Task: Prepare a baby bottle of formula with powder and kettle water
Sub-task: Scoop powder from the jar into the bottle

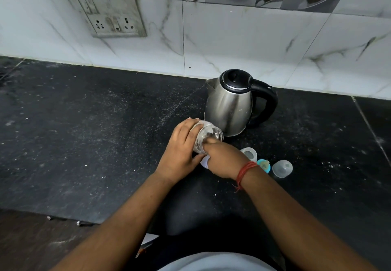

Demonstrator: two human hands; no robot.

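Observation:
My left hand grips a clear container, tilted with its open mouth toward the right, just in front of the kettle. The fingers of my right hand reach into that mouth; whatever they hold is hidden. A white object shows under my right hand. The steel kettle with black lid and handle stands upright behind, lid closed. To the right of my wrist lie a clear round piece, a blue ring with a teat and a clear dome cap.
The black stone counter is dusted with white specks and runs wide to the left. A marble-tiled wall with a socket plate rises behind it. The counter's front edge lies at lower left.

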